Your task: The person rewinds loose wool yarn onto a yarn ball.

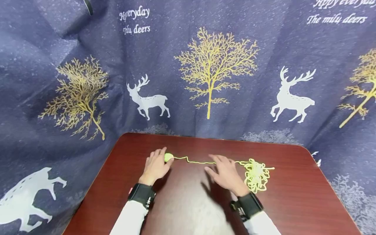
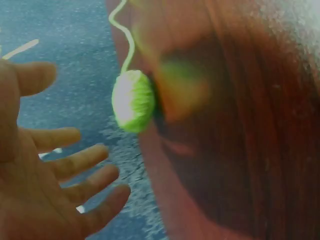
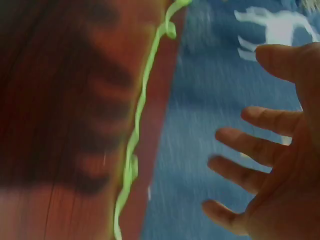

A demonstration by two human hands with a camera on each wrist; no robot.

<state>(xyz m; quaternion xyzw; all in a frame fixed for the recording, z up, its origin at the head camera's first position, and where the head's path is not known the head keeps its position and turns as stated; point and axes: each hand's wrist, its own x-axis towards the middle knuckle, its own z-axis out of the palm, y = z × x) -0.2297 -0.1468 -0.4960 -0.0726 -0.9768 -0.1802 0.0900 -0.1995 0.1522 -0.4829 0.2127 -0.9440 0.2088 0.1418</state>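
A small ball of yellow-green yarn (image 1: 168, 157) lies on the table left of centre. Beside it is my left hand (image 1: 155, 167), fingers extended; in the left wrist view the yarn ball (image 2: 132, 101) shows apart from the fingertips. From the ball a single strand of yarn (image 1: 199, 163) runs rightward across the table. My right hand (image 1: 227, 173) hovers over this strand with fingers spread and nothing held, hiding part of it. Just right of that hand lies a loose, looped heap of the same yarn (image 1: 256, 175), its short end pointing right.
The reddish-brown table (image 1: 290, 195) has rounded far corners and shows a bright glare near the middle front. Behind it hangs a blue curtain (image 1: 235, 127) printed with deer and trees. Black bands (image 1: 142, 195) circle both wrists.
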